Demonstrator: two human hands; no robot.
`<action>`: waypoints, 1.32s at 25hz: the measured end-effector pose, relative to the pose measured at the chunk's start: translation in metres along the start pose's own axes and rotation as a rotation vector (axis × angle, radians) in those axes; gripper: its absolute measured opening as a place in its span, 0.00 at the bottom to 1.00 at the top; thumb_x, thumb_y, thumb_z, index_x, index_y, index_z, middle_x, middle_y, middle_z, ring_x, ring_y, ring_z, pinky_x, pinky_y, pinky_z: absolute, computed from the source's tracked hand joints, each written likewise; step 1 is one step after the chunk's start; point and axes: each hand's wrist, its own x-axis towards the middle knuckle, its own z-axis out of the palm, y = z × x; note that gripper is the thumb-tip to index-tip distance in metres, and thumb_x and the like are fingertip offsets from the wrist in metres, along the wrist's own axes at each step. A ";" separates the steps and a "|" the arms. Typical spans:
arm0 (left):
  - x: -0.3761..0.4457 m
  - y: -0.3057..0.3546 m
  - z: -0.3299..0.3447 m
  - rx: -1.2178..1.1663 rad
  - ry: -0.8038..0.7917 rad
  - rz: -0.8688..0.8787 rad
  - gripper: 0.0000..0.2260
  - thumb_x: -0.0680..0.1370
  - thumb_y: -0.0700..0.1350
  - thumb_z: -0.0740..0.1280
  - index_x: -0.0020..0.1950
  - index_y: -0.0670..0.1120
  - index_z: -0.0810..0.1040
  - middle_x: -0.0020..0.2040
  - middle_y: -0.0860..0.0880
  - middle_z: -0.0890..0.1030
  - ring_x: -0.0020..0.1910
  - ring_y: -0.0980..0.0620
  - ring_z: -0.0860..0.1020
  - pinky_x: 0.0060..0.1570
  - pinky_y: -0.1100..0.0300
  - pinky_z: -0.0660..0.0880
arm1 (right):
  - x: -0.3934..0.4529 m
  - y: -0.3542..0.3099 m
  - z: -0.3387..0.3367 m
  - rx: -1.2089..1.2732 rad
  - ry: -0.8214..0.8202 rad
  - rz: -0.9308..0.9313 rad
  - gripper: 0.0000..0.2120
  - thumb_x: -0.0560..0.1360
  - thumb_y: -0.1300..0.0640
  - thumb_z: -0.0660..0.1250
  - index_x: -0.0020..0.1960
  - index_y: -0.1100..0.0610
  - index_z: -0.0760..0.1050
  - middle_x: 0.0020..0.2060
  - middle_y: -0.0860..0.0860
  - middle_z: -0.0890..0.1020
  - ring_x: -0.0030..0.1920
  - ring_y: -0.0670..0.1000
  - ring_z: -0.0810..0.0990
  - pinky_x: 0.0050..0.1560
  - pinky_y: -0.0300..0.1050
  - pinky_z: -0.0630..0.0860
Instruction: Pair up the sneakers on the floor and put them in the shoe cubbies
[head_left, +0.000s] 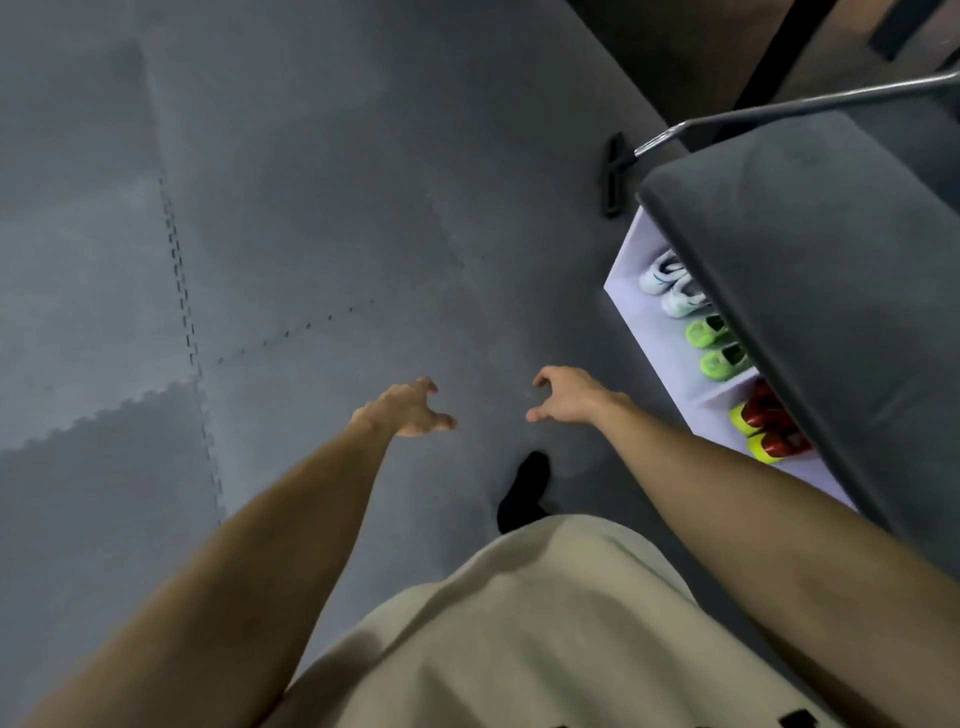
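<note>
I look straight down at the grey floor mat. My left hand (410, 410) and my right hand (566, 397) hang over bare floor, both empty with fingers loosely apart. At the right stands the white shoe cubby unit (631, 244) under a dark grey padded top (810, 291). Its compartments hold a white pair (667, 283), a green pair (714, 345) and a red and yellow pair (763, 428), toes pointing out. No loose sneaker shows on the floor.
The floor is interlocking grey foam tiles (176, 291). A chrome rack leg with a black foot (615, 174) stands just beyond the cubby. My black-socked foot (524, 488) and beige shirt fill the bottom centre.
</note>
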 end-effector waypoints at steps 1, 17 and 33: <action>0.009 0.003 -0.012 -0.019 -0.027 -0.014 0.38 0.70 0.64 0.72 0.74 0.53 0.62 0.71 0.46 0.69 0.66 0.43 0.72 0.66 0.44 0.69 | 0.013 -0.005 -0.010 -0.003 -0.032 0.002 0.31 0.68 0.48 0.76 0.67 0.53 0.70 0.65 0.53 0.74 0.64 0.54 0.74 0.64 0.50 0.71; 0.266 0.081 -0.349 -0.011 -0.047 0.020 0.31 0.73 0.64 0.69 0.71 0.52 0.68 0.70 0.47 0.71 0.67 0.44 0.71 0.67 0.47 0.67 | 0.334 -0.136 -0.278 -0.055 -0.080 0.039 0.27 0.69 0.48 0.75 0.65 0.53 0.72 0.63 0.52 0.76 0.62 0.54 0.76 0.65 0.50 0.71; 0.555 0.271 -0.713 0.120 -0.002 0.097 0.31 0.73 0.63 0.69 0.71 0.50 0.69 0.71 0.47 0.70 0.68 0.45 0.71 0.67 0.50 0.67 | 0.666 -0.188 -0.618 0.034 0.021 0.098 0.28 0.64 0.44 0.77 0.61 0.47 0.73 0.62 0.49 0.78 0.62 0.53 0.76 0.65 0.54 0.71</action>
